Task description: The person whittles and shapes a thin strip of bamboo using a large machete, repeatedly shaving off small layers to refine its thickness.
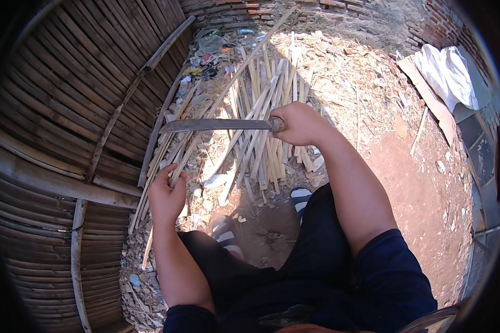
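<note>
My right hand (301, 123) is wrapped round the short handle of a machete (216, 125). Its long dark blade points left, nearly level, above the strips on the ground. Lower and to the left, my left hand (168, 195) pinches a long bamboo strip (236, 75) between thumb and fingers. That strip slants up and away toward the brick wall, crossing behind the blade, and its near end shows below my left hand. Under the blade lies a loose pile of pale split bamboo strips (261, 147), fanned out beyond my feet.
On the left stands a slatted bamboo wall (66, 100) with wooden poles. Rubbish (205, 55) litters the ground near it. A brick wall (339, 14) closes the far side. White sacking (444, 75) lies at the right beside a brown board (428, 97). My sandalled feet (225, 232) are close below the pile.
</note>
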A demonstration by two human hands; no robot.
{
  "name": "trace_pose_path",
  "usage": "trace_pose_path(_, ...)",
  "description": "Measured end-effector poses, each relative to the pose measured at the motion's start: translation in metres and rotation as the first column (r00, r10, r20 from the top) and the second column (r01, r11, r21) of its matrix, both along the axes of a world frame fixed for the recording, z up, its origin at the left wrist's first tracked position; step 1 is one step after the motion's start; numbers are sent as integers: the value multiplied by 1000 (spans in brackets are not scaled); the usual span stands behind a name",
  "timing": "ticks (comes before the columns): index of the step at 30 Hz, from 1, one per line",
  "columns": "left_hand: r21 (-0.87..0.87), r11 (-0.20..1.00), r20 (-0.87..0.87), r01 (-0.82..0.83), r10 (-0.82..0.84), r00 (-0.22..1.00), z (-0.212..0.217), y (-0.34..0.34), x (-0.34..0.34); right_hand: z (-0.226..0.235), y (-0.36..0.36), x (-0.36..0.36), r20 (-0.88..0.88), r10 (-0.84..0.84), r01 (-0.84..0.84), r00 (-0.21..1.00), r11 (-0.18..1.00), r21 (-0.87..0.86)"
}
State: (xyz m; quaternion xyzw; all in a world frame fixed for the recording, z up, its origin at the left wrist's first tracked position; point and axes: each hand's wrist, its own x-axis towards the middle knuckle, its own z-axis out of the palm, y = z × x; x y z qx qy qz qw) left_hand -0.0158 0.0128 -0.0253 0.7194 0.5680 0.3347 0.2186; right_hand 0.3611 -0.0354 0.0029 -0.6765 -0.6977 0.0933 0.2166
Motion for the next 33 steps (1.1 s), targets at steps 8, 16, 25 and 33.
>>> trace_pose_path(8,10,1000,15,-6,6,1000,-1,4,-2,-2,-9,43,-187,-311,318,932,948,8)
trace_pose_path(16,-30,999,4,16,-16,1000,3,-5,7,8,-8,-29,93,101,-100,991,995,-17)
trace_pose_path(25,-83,997,-13,3,-4,1000,14,-5,4,12,-10,43,-155,-449,447,880,893,-48)
trace_pose_path(33,-41,999,24,26,-25,999,6,-6,16,12,-12,-18,93,46,-41,995,998,-56)
